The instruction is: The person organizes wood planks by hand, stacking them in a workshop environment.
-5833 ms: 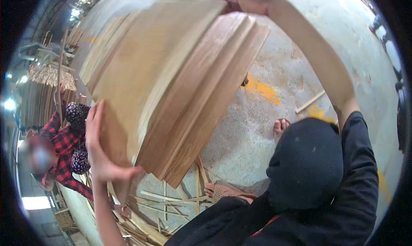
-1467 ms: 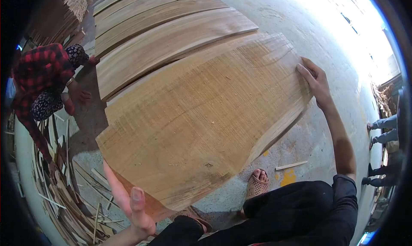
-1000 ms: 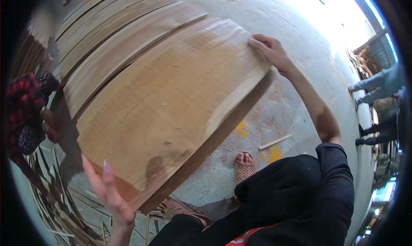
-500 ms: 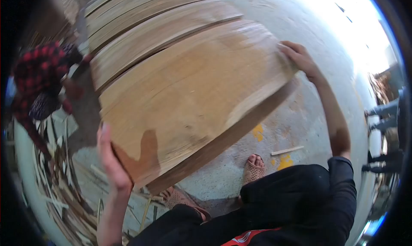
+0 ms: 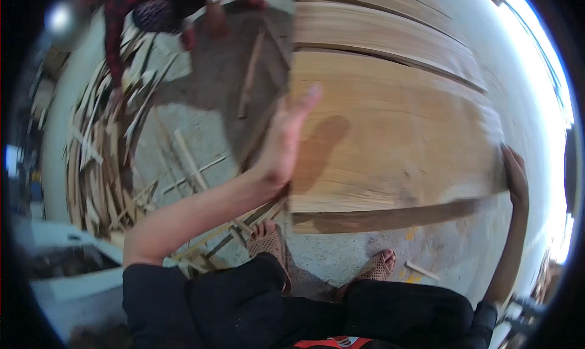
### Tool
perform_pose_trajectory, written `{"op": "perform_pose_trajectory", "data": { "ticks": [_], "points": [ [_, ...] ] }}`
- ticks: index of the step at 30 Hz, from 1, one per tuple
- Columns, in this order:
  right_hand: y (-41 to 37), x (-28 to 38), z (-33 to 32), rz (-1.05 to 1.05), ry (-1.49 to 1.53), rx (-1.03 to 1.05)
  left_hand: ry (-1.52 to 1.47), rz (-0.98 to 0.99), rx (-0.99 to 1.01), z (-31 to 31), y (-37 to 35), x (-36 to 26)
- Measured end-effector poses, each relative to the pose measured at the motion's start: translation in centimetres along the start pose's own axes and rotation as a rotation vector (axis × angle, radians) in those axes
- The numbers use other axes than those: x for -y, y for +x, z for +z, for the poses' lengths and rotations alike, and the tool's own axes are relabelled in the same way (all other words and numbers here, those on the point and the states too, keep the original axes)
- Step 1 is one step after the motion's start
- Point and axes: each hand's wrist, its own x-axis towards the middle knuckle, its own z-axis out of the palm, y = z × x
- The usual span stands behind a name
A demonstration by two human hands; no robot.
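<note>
A wide, pale wooden plank (image 5: pixel 390 148) lies nearest me on a stack, its dark shadowed front edge facing my feet. My left hand (image 5: pixel 287 136) is upright at the plank's left end, palm against it, with fingers stretched out and a shadow falling on the wood. At the far right end, my right hand (image 5: pixel 516 172) has its fingers bent over the plank's end. Behind it in the stack is another plank (image 5: pixel 384 32), separated by a narrow dark gap.
At the upper left a person in a red checked shirt (image 5: pixel 116 26) bends over a heap of wood strips (image 5: pixel 91 172). Loose offcuts (image 5: pixel 189 160) lie on the concrete floor left of the stack. A thin stick (image 5: pixel 422 270) is near my right foot.
My view has turned left, so the stack appears further right and more level. My left hand stays by the plank's left end, and my right hand stays at its right end.
</note>
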Motion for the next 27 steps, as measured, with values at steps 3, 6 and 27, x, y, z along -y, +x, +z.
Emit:
{"op": "perform_pose_trajectory", "data": {
  "ticks": [3, 6, 27],
  "points": [
    [1.0, 0.3, -0.2, 0.045, -0.204, -0.024, -0.200, 0.098, 0.034, -1.4, 0.2, 0.9],
    [1.6, 0.6, 0.5, 0.042, -0.240, -0.020, 0.070, 0.010, -0.298, -8.2, 0.3, 3.3],
    [-1.5, -1.6, 3.2, -0.248, -0.904, -0.836, 1.619, -0.410, -1.461, -64.2, -30.0, -1.2]
  ]
}}
